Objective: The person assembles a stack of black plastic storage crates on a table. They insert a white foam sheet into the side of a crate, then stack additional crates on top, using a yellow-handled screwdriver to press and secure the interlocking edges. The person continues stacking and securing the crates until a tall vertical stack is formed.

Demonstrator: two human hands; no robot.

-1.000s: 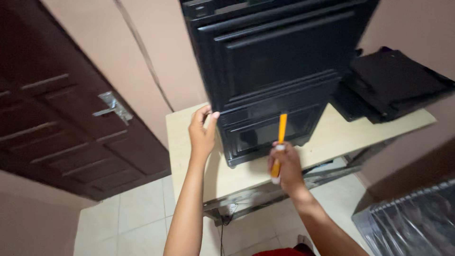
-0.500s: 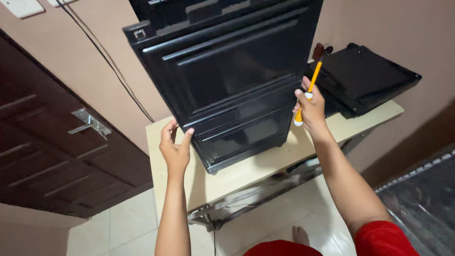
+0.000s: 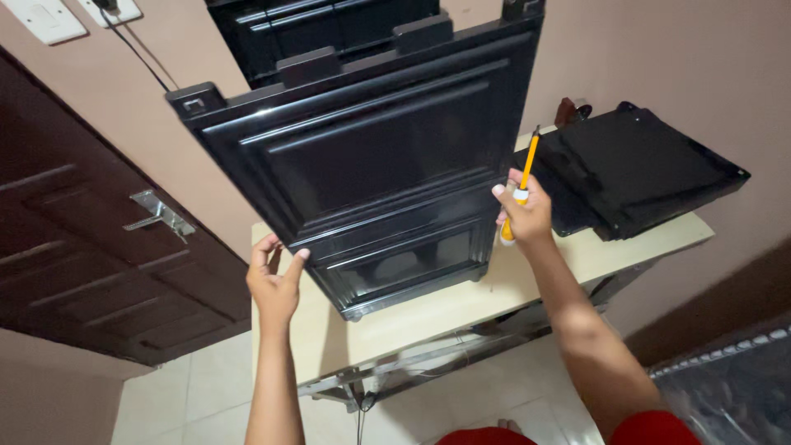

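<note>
Since half a second ago, the right hand [image 3: 524, 216] is lowered beside the black plastic cabinet [image 3: 375, 165], fingers closed around the orange screwdriver [image 3: 519, 194]. The left hand [image 3: 274, 280], fingers spread, is touching the cabinet's lower left edge. Upright on the table [image 3: 428, 309], the cabinet appears partly assembled, with loose black panels [image 3: 643, 169] unfitted beside it.

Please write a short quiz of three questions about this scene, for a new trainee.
1. True or false: the right hand holds an orange screwdriver.
2. What does the left hand reach to: A) the brown door, B) the black plastic cabinet, C) the wall switch?
3. On what does the cabinet stand?

Key: 1. True. 2. B, at its left edge. 3. On the beige table.
</note>
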